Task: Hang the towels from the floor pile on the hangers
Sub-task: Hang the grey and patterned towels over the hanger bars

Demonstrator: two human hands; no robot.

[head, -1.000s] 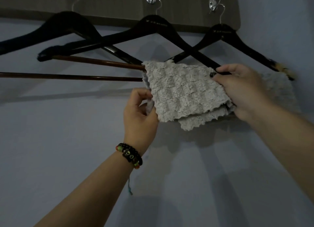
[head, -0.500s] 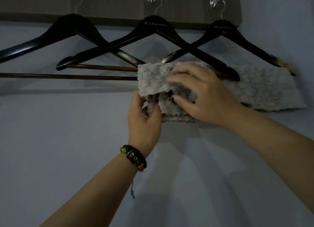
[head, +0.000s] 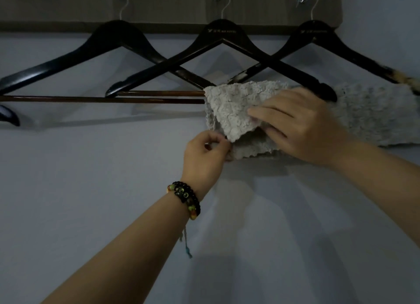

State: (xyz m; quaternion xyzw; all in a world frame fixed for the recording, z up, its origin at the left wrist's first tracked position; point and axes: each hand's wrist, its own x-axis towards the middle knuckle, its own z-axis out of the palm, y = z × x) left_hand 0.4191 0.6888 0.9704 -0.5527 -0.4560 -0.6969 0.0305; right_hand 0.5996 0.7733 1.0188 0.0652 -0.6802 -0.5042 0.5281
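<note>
Your left hand (head: 205, 154), beaded bracelet (head: 185, 196) at the wrist, sits nearest you and pinches the lower left corner of the grey towel (head: 234, 112). Just up and to its right, your right hand (head: 300, 126) lies across the towel front, thumb tucked under the folded flap, gripping it. The towel drapes over the bar of the middle hanger (head: 159, 93), its long axis running along the bar, so any straightening pull goes leftward from your left hand. Beyond your right hand, a second towel (head: 375, 112) hangs on the right hanger (head: 341, 44). The towel's back layer and the floor pile stay hidden.
</note>
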